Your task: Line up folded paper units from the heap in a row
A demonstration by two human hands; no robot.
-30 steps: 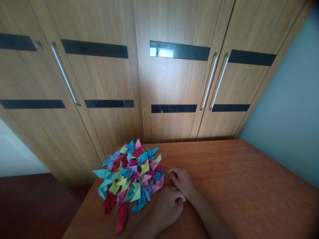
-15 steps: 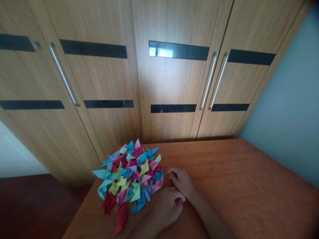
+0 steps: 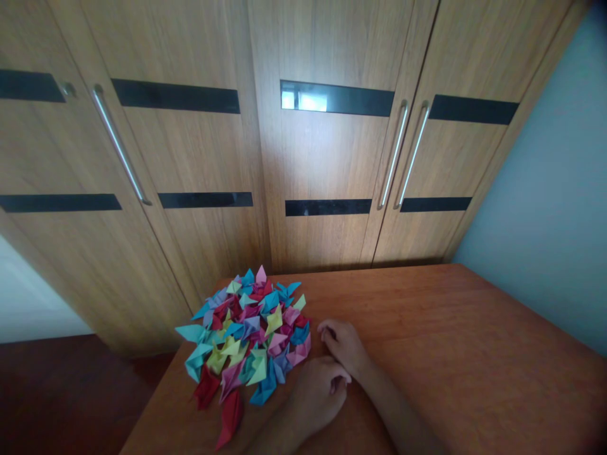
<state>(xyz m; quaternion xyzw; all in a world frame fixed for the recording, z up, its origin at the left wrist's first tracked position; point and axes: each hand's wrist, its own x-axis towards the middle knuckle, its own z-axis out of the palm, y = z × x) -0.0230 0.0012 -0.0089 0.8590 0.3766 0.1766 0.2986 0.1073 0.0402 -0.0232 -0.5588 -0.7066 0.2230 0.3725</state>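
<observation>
Many folded paper pieces (image 3: 251, 328) in red, pink, blue, purple, green and yellow lie heaped on the left part of the wooden table (image 3: 441, 328). Just right of the heap, my left hand (image 3: 320, 392) rests on the table with its fingers curled inward; nothing shows in it. My right hand (image 3: 344, 344) lies a little farther back, its fingers also curled and no object visible in them. The two hands touch or overlap near the left hand's fingertips. A red folded piece (image 3: 231, 418) sits apart at the front of the heap.
Behind the table stands a wooden wardrobe (image 3: 322, 158) with dark inlaid strips and long metal handles. A pale blue wall (image 3: 545, 208) borders the table's right side. Dark reddish floor (image 3: 71, 392) shows beyond the table's left edge.
</observation>
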